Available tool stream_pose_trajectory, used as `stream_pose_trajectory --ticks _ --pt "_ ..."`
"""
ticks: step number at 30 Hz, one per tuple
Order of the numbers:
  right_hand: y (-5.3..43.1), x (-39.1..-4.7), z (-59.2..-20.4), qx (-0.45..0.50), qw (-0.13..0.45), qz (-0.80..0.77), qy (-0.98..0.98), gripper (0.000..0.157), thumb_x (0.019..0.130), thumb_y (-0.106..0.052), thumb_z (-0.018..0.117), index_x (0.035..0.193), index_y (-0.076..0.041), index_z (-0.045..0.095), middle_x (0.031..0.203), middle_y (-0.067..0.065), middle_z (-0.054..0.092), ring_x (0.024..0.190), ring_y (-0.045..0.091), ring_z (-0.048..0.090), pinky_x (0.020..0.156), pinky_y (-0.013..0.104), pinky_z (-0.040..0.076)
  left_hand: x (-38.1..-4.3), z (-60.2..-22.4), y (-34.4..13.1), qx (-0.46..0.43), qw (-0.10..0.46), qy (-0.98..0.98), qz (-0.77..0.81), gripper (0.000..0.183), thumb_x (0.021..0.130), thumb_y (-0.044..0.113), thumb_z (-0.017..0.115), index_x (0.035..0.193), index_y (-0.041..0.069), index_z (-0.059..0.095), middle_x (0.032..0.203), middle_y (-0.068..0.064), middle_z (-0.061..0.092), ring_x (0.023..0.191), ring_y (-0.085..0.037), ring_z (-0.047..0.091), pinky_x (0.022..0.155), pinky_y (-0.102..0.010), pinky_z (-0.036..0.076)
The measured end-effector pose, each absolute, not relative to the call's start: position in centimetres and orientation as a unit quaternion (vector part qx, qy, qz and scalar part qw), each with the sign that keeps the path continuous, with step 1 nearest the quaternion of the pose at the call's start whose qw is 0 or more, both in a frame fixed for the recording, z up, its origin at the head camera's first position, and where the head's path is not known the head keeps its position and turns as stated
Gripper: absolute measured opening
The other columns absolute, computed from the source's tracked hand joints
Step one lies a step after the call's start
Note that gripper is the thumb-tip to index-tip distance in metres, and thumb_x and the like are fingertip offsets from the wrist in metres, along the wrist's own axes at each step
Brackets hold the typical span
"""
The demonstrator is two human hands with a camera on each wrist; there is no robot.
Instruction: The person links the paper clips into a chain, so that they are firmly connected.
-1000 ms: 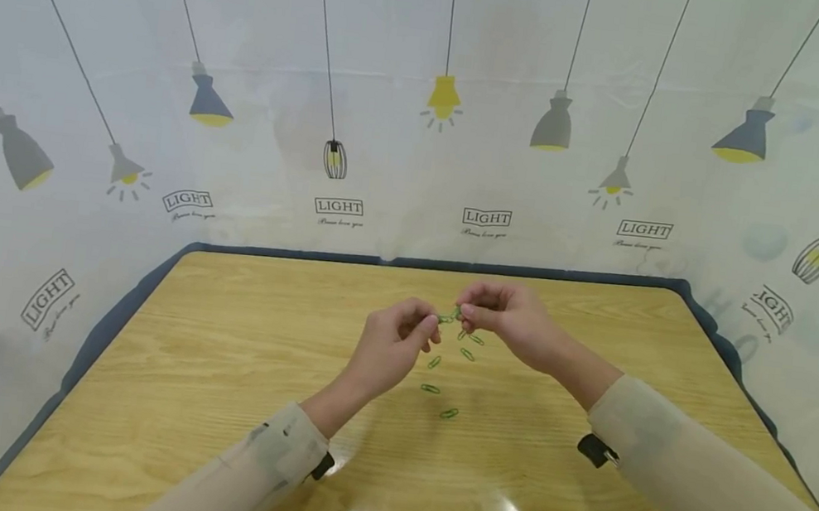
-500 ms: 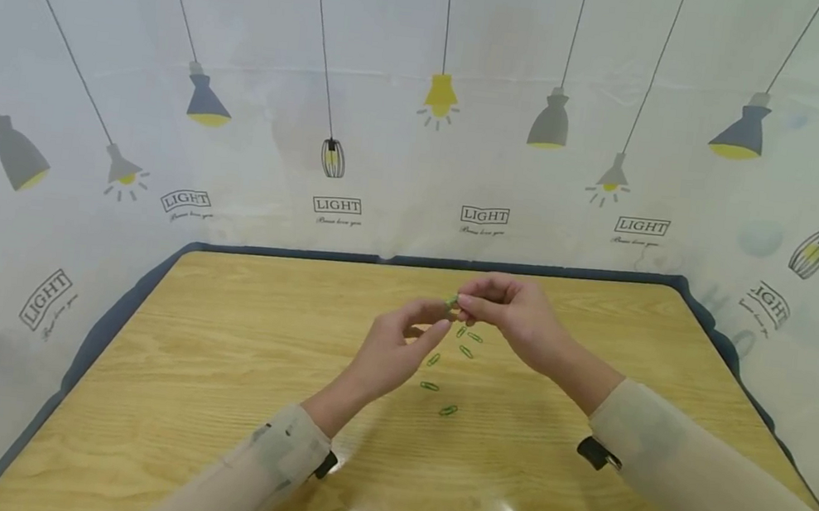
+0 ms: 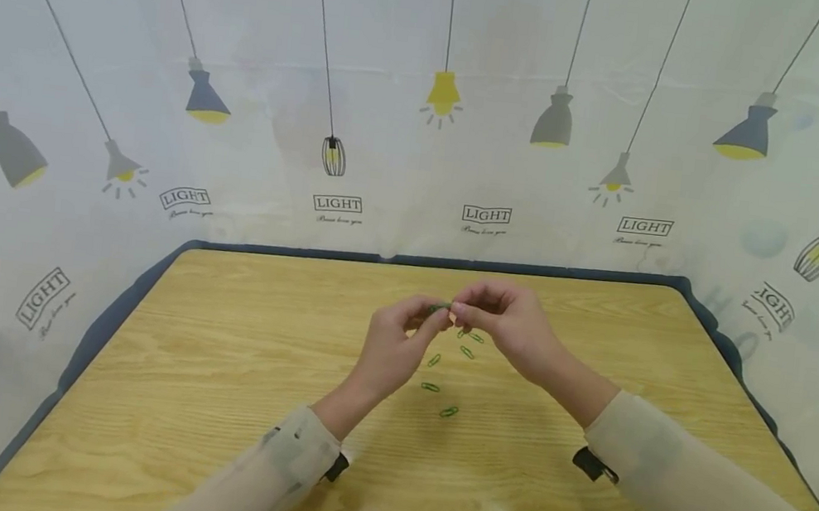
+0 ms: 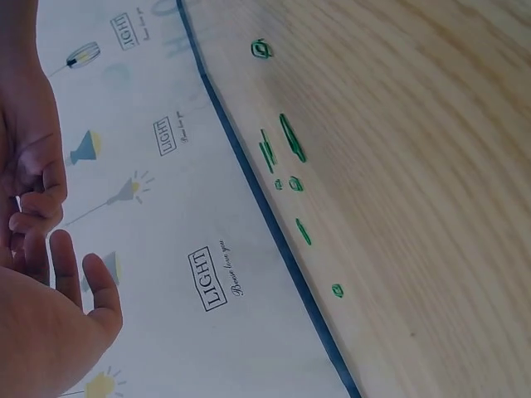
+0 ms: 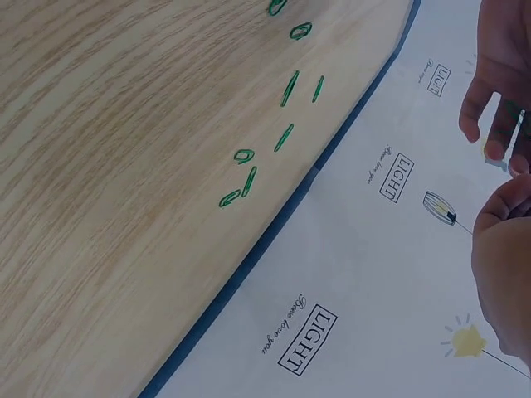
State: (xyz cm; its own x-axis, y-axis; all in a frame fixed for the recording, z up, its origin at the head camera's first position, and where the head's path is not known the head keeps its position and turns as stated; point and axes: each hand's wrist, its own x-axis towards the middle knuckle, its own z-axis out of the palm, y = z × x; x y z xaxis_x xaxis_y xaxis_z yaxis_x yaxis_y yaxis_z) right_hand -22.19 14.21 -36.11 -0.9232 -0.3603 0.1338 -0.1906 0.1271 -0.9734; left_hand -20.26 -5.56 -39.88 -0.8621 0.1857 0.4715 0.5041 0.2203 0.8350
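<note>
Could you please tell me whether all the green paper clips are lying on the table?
No, the head view shows a green clip held up between the left hand and right hand, off the table.

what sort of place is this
Seemingly an indoor tabletop workspace, perhaps a makeshift booth: a wood-grain table, a lamp-printed backdrop round three sides, and loose green paper clips.

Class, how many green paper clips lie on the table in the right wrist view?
8: one paper clip at the top edge, one just below, three further down, three lowest; more may lie off-frame.
</note>
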Motion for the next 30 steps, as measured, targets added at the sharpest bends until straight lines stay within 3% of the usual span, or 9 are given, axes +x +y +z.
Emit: stream_pose_trajectory --ticks 8,18,21,27,30 --pt "14.0 -22.3 -36.4 -0.199 0.077 -0.609 0.764 0.015 0.103 -0.013 0.072 0.110 0.000 0.073 0.094 0.006 0.073 0.088 0.030 0.068 0.079 0.030 0.061 -20.2 -40.3 -6.2 -0.229 0.143 -0.784 -0.559 0.023 0.111 0.019 0.059 0.107 0.004 0.076 0.090 -0.010 0.076 0.085 -0.020 0.074 0.078 -0.026 0.059" --pt "15.0 -24.2 -36.9 -0.166 0.065 -0.569 0.803 0.022 0.104 -0.019 0.071 0.115 0.000 0.072 0.094 0.000 0.071 0.087 0.015 0.067 0.081 0.028 0.060 -20.5 -40.4 -6.5 -0.201 0.127 -0.786 -0.570 0.023 0.111 0.019 0.059 0.108 0.005 0.077 0.089 -0.011 0.075 0.085 -0.021 0.073 0.082 -0.026 0.060" --pt "15.8 -25.3 -37.6 -0.153 0.064 -0.549 0.819 0.021 0.105 -0.021 0.070 0.116 -0.003 0.072 0.095 0.000 0.070 0.089 0.017 0.067 0.082 0.028 0.059 -20.5 -40.5 -6.6 -0.195 0.124 -0.783 -0.578 0.022 0.111 0.018 0.059 0.109 0.005 0.077 0.089 -0.011 0.076 0.086 -0.022 0.074 0.082 -0.025 0.059" --pt "17.3 -27.4 -39.8 -0.166 0.053 -0.469 0.866 0.019 0.104 -0.019 0.071 0.112 -0.002 0.074 0.101 0.013 0.073 0.087 0.022 0.065 0.073 0.028 0.057 -20.5 -40.7 -6.9 -0.188 0.122 -0.777 -0.588 0.022 0.110 0.019 0.060 0.107 0.005 0.077 0.089 -0.012 0.076 0.085 -0.023 0.074 0.081 -0.024 0.059" --pt "17.8 -28.5 -41.4 -0.168 0.051 -0.385 0.906 0.016 0.103 -0.019 0.072 0.109 -0.004 0.076 0.102 0.012 0.075 0.087 0.019 0.064 0.073 0.029 0.055 -20.5 -40.9 -7.0 -0.184 0.120 -0.778 -0.589 0.023 0.111 0.019 0.059 0.109 0.006 0.077 0.090 -0.011 0.076 0.086 -0.023 0.074 0.082 -0.024 0.059"
